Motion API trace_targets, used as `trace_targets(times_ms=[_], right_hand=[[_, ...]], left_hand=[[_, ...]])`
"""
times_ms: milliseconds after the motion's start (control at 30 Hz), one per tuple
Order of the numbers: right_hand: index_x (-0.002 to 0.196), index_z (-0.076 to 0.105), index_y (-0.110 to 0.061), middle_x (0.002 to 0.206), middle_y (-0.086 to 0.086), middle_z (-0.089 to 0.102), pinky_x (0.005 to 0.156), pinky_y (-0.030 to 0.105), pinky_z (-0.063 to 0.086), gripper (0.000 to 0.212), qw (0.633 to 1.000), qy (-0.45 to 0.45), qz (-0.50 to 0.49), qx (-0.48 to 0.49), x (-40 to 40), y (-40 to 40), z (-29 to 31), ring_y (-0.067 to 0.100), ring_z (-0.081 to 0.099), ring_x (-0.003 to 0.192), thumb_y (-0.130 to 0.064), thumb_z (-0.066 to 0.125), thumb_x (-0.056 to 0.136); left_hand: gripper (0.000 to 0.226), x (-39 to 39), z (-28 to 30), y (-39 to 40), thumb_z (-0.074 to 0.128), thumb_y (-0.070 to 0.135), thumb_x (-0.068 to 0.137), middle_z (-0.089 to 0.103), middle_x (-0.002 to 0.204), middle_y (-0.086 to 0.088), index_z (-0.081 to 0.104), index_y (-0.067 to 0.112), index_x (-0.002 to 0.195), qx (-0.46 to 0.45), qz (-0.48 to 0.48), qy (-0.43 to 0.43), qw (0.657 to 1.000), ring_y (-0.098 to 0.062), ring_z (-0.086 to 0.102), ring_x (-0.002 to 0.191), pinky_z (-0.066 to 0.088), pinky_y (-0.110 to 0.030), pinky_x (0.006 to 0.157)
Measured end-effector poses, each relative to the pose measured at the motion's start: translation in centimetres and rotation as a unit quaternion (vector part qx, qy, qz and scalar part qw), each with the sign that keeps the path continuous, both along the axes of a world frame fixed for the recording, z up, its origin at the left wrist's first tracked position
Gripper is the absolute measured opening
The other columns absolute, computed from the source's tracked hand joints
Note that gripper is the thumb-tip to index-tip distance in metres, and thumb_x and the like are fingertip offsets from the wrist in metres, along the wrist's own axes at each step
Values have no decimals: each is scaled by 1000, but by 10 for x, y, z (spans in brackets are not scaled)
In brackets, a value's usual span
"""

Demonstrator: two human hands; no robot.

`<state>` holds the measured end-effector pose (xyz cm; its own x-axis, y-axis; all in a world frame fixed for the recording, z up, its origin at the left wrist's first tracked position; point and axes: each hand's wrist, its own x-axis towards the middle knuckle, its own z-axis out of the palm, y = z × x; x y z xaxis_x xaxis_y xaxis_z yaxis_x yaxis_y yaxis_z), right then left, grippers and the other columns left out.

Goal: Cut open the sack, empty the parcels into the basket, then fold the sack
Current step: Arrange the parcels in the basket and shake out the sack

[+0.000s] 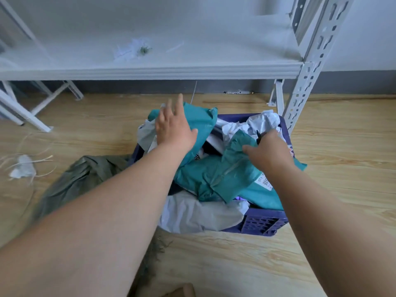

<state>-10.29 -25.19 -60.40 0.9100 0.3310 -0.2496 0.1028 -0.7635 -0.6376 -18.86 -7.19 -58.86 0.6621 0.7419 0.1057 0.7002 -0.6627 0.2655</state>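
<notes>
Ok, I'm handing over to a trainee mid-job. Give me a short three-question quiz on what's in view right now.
1. True or false: the blue basket already holds parcels.
2. Where does the green sack lie? A) on the shelf B) on the floor left of the basket C) inside the basket
3. Which hand rests flat, fingers spread, on the far teal parcel?

Key
1. True: teal, grey and white parcels fill it past the rim.
2. B.
3. The left hand. The right hand is on the near teal parcel, with a small dark thing showing at its fingers.

A white metal shelving rack (304, 67) stands on the wooden floor (342, 146), with pale fibre scraps (23, 168) left.
</notes>
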Motion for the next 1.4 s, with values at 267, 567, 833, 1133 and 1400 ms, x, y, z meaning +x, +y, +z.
trace_targets(times_ms=[267, 567, 833, 1133, 1400], right_hand=[[123, 46, -10, 118, 10, 57, 79, 35, 47, 53, 987, -17, 128, -100, -16, 23, -17, 31, 56, 106, -21, 72, 79], [124, 38, -4, 121, 15, 54, 70, 35, 39, 46, 985, -52, 122, -109, -29, 42, -8, 33, 56, 105, -11, 63, 85], [116, 61, -6, 103, 10, 63, 80, 35, 52, 50, 917, -15, 349, -191, -77, 69, 37, 26, 62, 91, -36, 75, 78], [134, 35, -14, 130, 10, 33, 83, 40, 49, 90, 847, -42, 415, -329, -105, 62, -8, 29, 55, 102, -38, 85, 63], [127, 40, -10, 128, 11, 37, 64, 35, 37, 45, 925, -133, 265, -239, -104, 66, -43, 33, 54, 106, -1, 55, 86]], left_hand=[[80, -7, -27, -9, 45, 5, 90, 21, 158, 7, 8, 41, 151, -145, -175, 172, 958, -27, 52, 116, 47, -39, 92], [68, -46, -46, -12, 56, 20, 92, 23, 157, 4, 23, 27, 150, -145, -146, -48, 977, -19, 23, 144, 28, -46, 114], [123, -128, -33, -21, 81, 59, 57, 3, 160, 4, 5, 36, 151, -134, -206, 265, 932, -21, 0, 148, -2, -51, 118], [95, -107, -86, -9, 75, 59, 64, 35, 147, 15, 25, 48, 143, -41, -229, 204, 951, -20, 26, 140, -2, -60, 112], [57, -92, -94, 1, 69, 41, 81, 46, 139, 12, 49, 39, 135, 17, -190, 178, 965, -18, 32, 136, -4, -57, 115]])
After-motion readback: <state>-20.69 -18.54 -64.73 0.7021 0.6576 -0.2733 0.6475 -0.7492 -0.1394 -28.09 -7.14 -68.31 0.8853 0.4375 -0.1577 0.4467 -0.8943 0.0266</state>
